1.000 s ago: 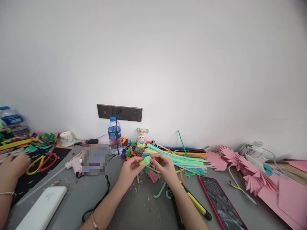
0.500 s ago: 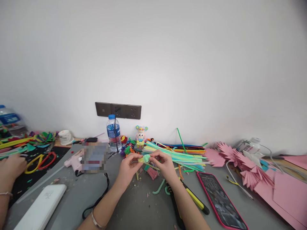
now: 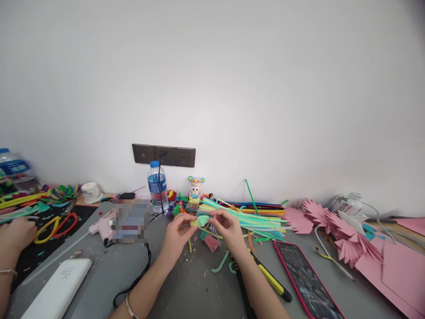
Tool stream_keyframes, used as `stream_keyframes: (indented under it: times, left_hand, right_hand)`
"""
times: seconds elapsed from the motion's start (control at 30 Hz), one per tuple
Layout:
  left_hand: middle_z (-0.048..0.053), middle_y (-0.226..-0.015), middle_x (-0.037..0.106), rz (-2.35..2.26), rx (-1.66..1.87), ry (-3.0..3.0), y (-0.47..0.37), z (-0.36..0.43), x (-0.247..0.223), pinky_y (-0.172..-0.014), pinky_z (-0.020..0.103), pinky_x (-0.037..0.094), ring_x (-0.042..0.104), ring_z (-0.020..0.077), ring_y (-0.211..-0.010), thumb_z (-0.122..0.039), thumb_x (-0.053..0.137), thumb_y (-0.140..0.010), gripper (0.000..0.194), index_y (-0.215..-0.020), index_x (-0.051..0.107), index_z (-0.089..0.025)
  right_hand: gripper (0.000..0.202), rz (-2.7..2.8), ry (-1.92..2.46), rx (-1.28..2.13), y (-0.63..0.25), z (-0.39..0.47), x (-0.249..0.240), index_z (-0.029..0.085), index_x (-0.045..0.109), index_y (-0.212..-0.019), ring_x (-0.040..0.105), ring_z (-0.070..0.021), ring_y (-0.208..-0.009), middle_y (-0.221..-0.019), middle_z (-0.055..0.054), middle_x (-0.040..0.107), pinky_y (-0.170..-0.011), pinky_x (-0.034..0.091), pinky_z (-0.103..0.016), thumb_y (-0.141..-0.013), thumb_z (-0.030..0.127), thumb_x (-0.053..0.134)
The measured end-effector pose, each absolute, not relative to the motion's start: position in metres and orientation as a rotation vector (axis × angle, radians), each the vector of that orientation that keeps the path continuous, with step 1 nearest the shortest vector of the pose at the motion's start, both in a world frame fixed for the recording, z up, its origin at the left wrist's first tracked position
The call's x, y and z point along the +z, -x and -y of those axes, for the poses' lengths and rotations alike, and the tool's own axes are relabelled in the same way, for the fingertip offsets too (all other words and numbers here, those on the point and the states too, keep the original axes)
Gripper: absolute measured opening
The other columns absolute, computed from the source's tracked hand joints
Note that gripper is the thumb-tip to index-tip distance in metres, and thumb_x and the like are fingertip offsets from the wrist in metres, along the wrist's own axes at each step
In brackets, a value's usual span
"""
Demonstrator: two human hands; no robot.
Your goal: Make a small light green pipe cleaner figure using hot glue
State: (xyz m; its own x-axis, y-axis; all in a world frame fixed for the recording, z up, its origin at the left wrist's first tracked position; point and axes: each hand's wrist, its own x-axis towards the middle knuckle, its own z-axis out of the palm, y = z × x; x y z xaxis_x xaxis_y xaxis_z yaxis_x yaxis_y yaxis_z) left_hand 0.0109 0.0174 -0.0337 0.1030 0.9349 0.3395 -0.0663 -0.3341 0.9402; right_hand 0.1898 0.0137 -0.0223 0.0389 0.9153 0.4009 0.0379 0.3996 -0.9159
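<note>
Between my two hands is a small coiled piece of mint-green and yellow pipe cleaner (image 3: 202, 220), raised over the grey table. My left hand (image 3: 179, 230) pinches its yellow end between thumb and fingers. On the green side, the thumb and fingers of my right hand (image 3: 227, 225) are closed on it. A thin yellowish stem runs below the coil towards my right hand. Behind it lies a bundle of green, blue and yellow pipe cleaners (image 3: 255, 221). A pink tassel-like piece (image 3: 211, 243) rests on the table just below the coil.
Yellow-handled pliers (image 3: 272, 281) lie by my right forearm, beside a phone (image 3: 307, 279). Pink folded paper (image 3: 357, 243) is at the right. A bottle (image 3: 157, 188), a figurine (image 3: 195, 192) and a glue gun (image 3: 102, 227) stand or lie behind. Another person's hand (image 3: 18, 237) is at the left.
The coil has turned slightly between my fingers, and more of its green side shows. Both hands keep their grip in nearly the same place. The view has shifted a little.
</note>
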Motion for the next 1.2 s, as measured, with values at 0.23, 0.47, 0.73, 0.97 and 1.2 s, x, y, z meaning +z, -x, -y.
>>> stream_keyframes:
  times: [0.23,0.47,0.73,0.97,1.2]
  left_hand:
    - [0.005,-0.092,0.059,-0.873,1.387,-1.492,-0.011,-0.018,-0.036,-0.081,0.033,0.055,0.063,0.0203,-0.089,-0.029,0.070,-0.071,0.018,-0.085,0.067,-0.017]
    - [0.005,-0.091,0.061,-0.888,1.369,-1.441,-0.014,-0.015,-0.038,-0.080,0.031,0.055,0.063,0.0202,-0.089,-0.025,0.069,-0.072,0.017,-0.087,0.064,-0.018]
    - [0.003,-0.087,0.061,-0.889,1.393,-1.364,-0.015,-0.013,-0.038,-0.079,0.029,0.054,0.063,0.0185,-0.086,-0.022,0.068,-0.072,0.019,-0.086,0.056,-0.018]
    - [0.004,-0.086,0.060,-0.906,1.391,-1.395,-0.015,-0.013,-0.038,-0.079,0.030,0.054,0.062,0.0193,-0.086,-0.020,0.067,-0.072,0.017,-0.085,0.056,-0.018]
    - [0.003,-0.088,0.054,-0.940,1.359,-1.503,-0.016,-0.009,-0.030,-0.072,0.026,0.054,0.059,0.0170,-0.083,-0.014,0.061,-0.071,0.010,-0.080,0.059,-0.018]
  right_hand:
    - [0.020,1.423,0.954,0.790,-0.189,-0.016,-0.026,0.019,0.069,-0.076,0.054,-0.0174,-0.063,-0.070,-0.003,0.062,-0.058,0.043,-0.028,-0.077,0.039,0.069]
    - [0.024,1.398,0.956,0.782,-0.190,-0.016,-0.028,0.019,0.070,-0.074,0.057,-0.0193,-0.063,-0.069,-0.005,0.064,-0.057,0.045,-0.029,-0.076,0.043,0.069]
    - [0.026,1.331,0.958,0.830,-0.190,-0.017,-0.032,0.019,0.070,-0.080,0.062,-0.0213,-0.066,-0.071,-0.006,0.068,-0.059,0.051,-0.030,-0.074,0.045,0.070]
    - [0.026,1.373,0.968,0.766,-0.189,-0.017,-0.034,0.018,0.070,-0.074,0.058,-0.0191,-0.058,-0.064,-0.005,0.063,-0.052,0.048,-0.028,-0.071,0.044,0.072]
    - [0.028,1.358,0.970,0.765,-0.188,-0.017,-0.034,0.019,0.069,-0.071,0.057,-0.0205,-0.058,-0.063,-0.005,0.062,-0.053,0.049,-0.030,-0.069,0.047,0.073]
